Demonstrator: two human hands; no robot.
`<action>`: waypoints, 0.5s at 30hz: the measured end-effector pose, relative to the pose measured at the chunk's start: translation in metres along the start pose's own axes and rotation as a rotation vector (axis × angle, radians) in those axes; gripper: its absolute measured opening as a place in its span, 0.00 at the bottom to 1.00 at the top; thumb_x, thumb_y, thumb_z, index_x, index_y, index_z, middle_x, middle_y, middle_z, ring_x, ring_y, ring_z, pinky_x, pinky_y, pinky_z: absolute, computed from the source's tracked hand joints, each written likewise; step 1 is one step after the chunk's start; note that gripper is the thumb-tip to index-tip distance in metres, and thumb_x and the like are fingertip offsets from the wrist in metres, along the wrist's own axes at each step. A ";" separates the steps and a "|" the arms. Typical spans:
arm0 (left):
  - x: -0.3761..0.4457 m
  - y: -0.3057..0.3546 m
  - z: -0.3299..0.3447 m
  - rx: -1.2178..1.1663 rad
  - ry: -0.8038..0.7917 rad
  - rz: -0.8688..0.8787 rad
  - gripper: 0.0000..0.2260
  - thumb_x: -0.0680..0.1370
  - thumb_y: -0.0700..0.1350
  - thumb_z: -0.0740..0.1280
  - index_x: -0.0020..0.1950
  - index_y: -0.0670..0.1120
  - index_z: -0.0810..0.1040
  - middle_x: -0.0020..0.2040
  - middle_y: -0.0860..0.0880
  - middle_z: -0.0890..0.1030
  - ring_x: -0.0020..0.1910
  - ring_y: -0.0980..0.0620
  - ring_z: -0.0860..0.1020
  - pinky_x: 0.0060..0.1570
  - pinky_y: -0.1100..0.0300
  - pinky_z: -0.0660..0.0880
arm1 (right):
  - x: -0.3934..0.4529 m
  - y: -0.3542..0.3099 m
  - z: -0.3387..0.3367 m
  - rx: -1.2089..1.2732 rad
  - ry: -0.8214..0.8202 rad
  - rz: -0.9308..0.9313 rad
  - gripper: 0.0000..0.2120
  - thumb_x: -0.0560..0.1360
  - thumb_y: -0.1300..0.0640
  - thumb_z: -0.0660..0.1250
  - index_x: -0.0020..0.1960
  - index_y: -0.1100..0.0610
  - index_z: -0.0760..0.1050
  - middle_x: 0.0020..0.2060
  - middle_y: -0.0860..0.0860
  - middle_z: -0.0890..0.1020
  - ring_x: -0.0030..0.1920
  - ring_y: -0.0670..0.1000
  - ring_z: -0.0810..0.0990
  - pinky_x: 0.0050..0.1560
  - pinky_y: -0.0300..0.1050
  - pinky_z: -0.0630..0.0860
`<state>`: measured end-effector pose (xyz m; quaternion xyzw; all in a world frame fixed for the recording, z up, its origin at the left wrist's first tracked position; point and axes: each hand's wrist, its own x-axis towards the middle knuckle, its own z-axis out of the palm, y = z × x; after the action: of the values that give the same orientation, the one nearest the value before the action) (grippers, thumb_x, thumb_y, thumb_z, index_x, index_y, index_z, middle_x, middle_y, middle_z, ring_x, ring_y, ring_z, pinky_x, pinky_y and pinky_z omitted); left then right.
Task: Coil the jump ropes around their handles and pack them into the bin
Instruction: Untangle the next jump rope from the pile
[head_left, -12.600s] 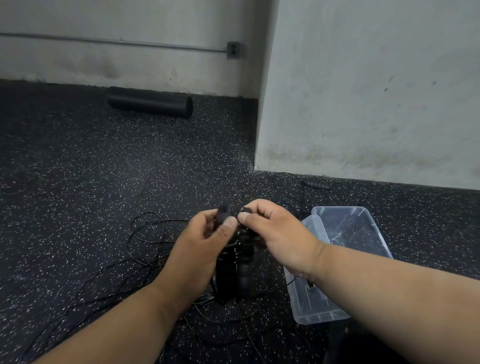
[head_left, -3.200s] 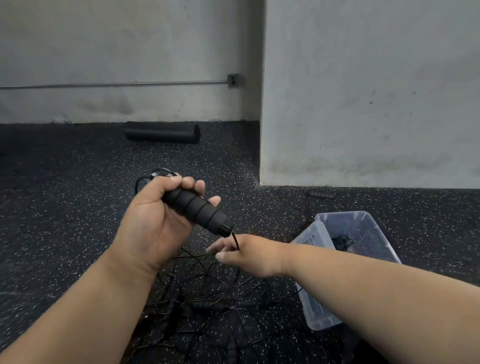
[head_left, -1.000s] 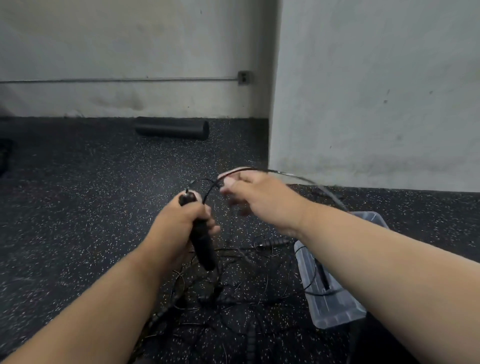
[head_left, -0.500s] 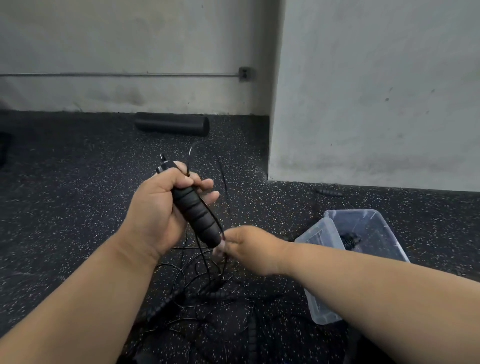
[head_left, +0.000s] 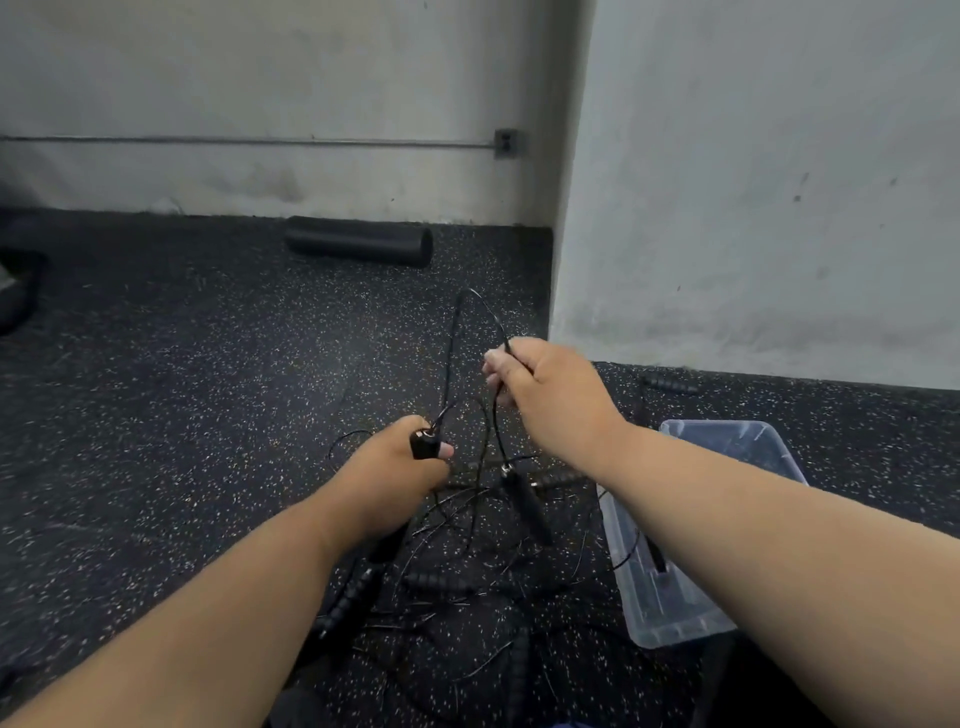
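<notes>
Both hands grip: left hand (head_left: 388, 478) handle (head_left: 423, 445), right hand (head_left: 550, 395) rope (head_left: 470, 322); tangle (head_left: 467, 571) beside bin (head_left: 670, 618).

Setting: a gym or workout room, bare and utilitarian. Floor (head_left: 208, 395) is black rubber flecked with white and grey, the kind laid in weight areas. Far left, a black foam roller (head_left: 358, 241) lies against the base of the wall. Walls (head_left: 753, 182) are plain painted concrete, scuffed and stained low down. A surface-mounted metal conduit (head_left: 249, 140) runs along the far wall to an outlet box (head_left: 505, 143). Jump ropes (head_left: 467, 545) lie tangled on the floor near a clear plastic bin (head_left: 670, 618).
</notes>
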<state>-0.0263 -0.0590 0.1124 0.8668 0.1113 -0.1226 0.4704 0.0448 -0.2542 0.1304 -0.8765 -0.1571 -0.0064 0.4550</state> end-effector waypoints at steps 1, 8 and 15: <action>-0.001 -0.001 0.000 -0.008 0.004 0.006 0.05 0.80 0.40 0.69 0.50 0.49 0.75 0.56 0.51 0.86 0.38 0.51 0.76 0.38 0.56 0.72 | 0.000 -0.002 -0.002 0.039 -0.028 0.022 0.16 0.85 0.46 0.61 0.45 0.51 0.80 0.38 0.48 0.86 0.37 0.49 0.84 0.45 0.57 0.83; 0.000 0.005 -0.005 -0.176 0.005 0.029 0.09 0.79 0.38 0.70 0.57 0.45 0.74 0.54 0.58 0.87 0.49 0.40 0.82 0.54 0.45 0.79 | -0.009 -0.030 -0.018 0.215 -0.046 -0.042 0.15 0.86 0.47 0.59 0.47 0.51 0.80 0.35 0.51 0.85 0.32 0.50 0.81 0.39 0.51 0.79; -0.002 0.013 0.004 -0.433 -0.223 0.093 0.12 0.73 0.37 0.69 0.54 0.44 0.72 0.58 0.46 0.87 0.62 0.44 0.84 0.72 0.38 0.71 | -0.014 -0.048 -0.028 0.650 0.018 0.081 0.19 0.87 0.45 0.56 0.49 0.57 0.77 0.29 0.53 0.78 0.25 0.50 0.71 0.28 0.45 0.73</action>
<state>-0.0244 -0.0696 0.1215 0.7310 0.0425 -0.1690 0.6597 0.0222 -0.2548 0.1831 -0.6907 -0.1119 0.0543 0.7124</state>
